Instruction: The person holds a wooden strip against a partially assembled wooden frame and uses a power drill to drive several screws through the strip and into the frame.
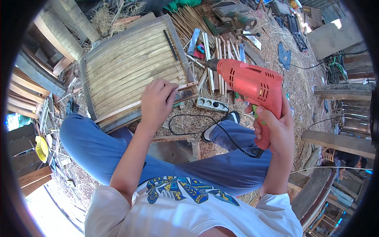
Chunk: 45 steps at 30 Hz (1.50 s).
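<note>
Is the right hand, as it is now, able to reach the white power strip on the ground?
Probably not at once. The right hand is closed around the red drill, so it is occupied, though the power strip lies uncovered just beyond the knees.
</note>
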{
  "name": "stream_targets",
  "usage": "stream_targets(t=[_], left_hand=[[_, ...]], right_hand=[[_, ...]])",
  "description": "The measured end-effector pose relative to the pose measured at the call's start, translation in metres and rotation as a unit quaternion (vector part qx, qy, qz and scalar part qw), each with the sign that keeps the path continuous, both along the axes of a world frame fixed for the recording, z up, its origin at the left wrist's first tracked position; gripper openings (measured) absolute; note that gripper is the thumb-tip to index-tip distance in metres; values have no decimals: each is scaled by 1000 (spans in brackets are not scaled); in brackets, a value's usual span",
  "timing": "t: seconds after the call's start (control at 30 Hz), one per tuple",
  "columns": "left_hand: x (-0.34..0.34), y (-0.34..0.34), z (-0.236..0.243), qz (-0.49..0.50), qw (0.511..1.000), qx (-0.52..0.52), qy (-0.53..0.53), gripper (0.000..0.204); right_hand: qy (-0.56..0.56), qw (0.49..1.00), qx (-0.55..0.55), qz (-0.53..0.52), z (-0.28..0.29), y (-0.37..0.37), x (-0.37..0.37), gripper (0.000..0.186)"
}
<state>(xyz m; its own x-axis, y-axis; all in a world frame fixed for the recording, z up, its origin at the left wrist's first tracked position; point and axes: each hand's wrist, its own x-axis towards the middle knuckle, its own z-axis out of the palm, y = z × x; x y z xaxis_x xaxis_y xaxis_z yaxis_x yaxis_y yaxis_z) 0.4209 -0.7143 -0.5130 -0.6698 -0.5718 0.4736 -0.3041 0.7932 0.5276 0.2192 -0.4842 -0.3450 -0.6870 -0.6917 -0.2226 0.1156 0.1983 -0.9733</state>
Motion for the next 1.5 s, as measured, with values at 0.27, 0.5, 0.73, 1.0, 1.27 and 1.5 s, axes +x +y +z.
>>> stream_targets(t=[0.27, 0.5, 0.73, 1.0, 1.27, 1.5], left_hand=[[12, -5, 13, -7, 1000, 9, -27, 14], [23, -8, 9, -8, 999, 36, -16, 16], [25, -11, 7, -10, 999, 45, -27, 16], [27, -13, 5, -11, 998, 57, -8, 15], [27, -12, 2, -4, 999, 49, 2, 15], [34, -13, 5, -16, 1000, 21, -7, 14]], right_hand=[[5, 1000, 9, 21, 11, -9, 8, 66], [-26, 999, -4, 29, 16, -17, 15, 74], [-19, 999, 6, 44, 18, -16, 21, 74], [-17, 999, 12, 31, 21, -18, 27, 77], [8, 998, 24, 49, 29, -12, 36, 76], [2, 998, 18, 65, 40, -17, 47, 74]])
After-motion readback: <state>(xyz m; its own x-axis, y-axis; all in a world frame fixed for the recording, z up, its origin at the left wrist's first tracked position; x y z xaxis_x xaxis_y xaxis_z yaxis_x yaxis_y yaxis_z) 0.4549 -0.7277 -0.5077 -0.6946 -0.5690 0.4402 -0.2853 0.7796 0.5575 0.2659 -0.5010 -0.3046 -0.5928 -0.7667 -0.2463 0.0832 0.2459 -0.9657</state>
